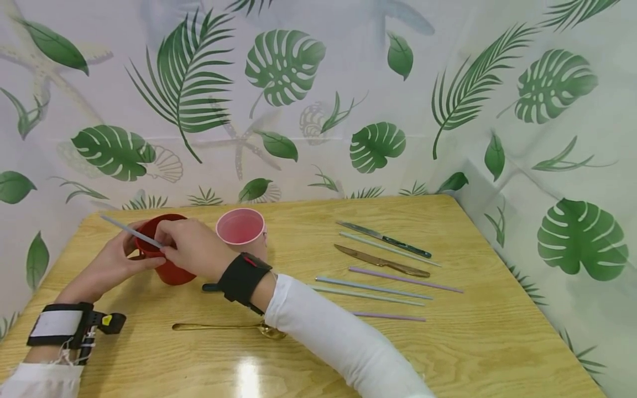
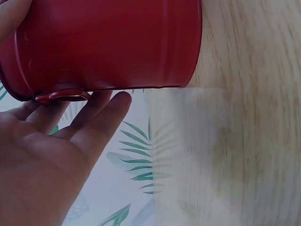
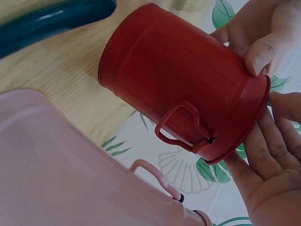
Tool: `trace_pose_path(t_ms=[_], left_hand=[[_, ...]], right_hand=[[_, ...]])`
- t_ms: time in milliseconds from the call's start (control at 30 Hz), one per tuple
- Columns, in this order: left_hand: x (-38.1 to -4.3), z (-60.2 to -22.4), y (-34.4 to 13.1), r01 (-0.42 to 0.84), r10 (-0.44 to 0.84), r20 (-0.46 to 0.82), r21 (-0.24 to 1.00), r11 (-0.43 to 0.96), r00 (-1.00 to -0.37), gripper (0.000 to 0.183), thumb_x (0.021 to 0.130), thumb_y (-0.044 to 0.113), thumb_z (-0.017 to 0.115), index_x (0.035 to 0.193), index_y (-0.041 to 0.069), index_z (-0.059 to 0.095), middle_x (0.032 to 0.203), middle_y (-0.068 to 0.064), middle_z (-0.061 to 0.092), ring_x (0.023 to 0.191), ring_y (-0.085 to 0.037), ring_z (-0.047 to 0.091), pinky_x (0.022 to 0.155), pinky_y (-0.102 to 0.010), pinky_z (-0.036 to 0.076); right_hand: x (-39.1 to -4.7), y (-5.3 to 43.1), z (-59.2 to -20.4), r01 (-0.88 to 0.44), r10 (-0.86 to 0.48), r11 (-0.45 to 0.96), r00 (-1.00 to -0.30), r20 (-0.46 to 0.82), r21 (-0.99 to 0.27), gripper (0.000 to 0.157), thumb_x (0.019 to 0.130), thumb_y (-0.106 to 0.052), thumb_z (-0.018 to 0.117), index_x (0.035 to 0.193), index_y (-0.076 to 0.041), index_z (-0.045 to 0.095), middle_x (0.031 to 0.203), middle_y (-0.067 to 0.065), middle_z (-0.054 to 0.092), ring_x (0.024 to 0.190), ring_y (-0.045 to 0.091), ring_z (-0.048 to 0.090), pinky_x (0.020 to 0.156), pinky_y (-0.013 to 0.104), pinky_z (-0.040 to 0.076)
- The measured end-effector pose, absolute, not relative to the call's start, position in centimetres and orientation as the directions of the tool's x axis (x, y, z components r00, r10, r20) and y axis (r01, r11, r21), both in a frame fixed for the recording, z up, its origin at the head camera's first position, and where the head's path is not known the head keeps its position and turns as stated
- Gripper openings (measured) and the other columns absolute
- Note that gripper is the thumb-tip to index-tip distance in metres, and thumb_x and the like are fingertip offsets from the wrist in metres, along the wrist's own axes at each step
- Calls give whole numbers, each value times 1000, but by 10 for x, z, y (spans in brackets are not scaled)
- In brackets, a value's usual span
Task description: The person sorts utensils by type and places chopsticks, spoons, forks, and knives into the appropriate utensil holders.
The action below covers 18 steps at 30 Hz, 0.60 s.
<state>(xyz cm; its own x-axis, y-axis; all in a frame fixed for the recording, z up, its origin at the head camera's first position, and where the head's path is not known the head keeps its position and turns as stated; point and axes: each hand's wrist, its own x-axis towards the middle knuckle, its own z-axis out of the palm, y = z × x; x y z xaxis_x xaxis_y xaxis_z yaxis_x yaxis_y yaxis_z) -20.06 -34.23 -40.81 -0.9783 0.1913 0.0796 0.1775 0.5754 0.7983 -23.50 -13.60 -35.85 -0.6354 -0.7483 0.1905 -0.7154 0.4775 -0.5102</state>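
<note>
At the table's left, a red bucket (image 1: 171,272) with small loop handles stands between my hands. My left hand (image 1: 106,265) holds it from the left side, thumb near the rim and fingers around behind, as the left wrist view also shows. Over the bucket's mouth, my right hand (image 1: 191,246) pinches a pale grey straw (image 1: 121,225) by its right end; the other end points up and left past the rim. In the right wrist view, the right fingers (image 3: 270,150) sit right at the bucket's rim, and the straw is hidden.
A pink bucket (image 1: 241,228) stands just right of the red one. A gold spoon (image 1: 214,326) and a teal handle (image 3: 56,23) lie nearby. Two knives (image 1: 383,261) and several straws (image 1: 405,279) are spread out at the right. Patterned cloth (image 1: 323,182) hangs behind the table.
</note>
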Motion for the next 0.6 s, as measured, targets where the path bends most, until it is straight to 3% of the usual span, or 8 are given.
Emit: trace_pose_path(t_ms=[267,367,500,600], left_hand=[[-200,-407,-340,170,186,74,797,580,-980,82,88,27,73,151,4,27,142,-26,43,121,-49,44,78,-27,51],[-201,-407,-340,157,180,64,804,573,-982,84,88,28,73,152,4,24,143,-27,41,124,-49,42,85,-40,51],[-200,-407,-341,156,186,64,824,544,-981,85,89,25,72,152,2,20,144,-28,37,128,-51,36,93,-65,42],[-199,-407,-341,156,186,64,828,539,-981,84,90,24,71,152,1,19,144,-28,36,129,-53,33,94,-70,39]], right_hand=[[-234,-133,-359,-713,-752,475,-634,184,-515,9,94,-17,66,103,-15,65,89,-7,69,79,3,59,76,15,53],[-235,-133,-360,-713,-749,474,-635,189,-516,10,94,-17,66,103,-15,66,91,-6,70,80,3,59,78,15,53],[-235,-134,-360,-721,-749,473,-631,200,-506,10,94,-18,66,103,-15,68,92,-6,70,80,4,59,78,14,53],[-235,-134,-359,-734,-752,468,-623,214,-493,10,94,-18,66,103,-14,69,92,-5,71,80,4,60,78,14,53]])
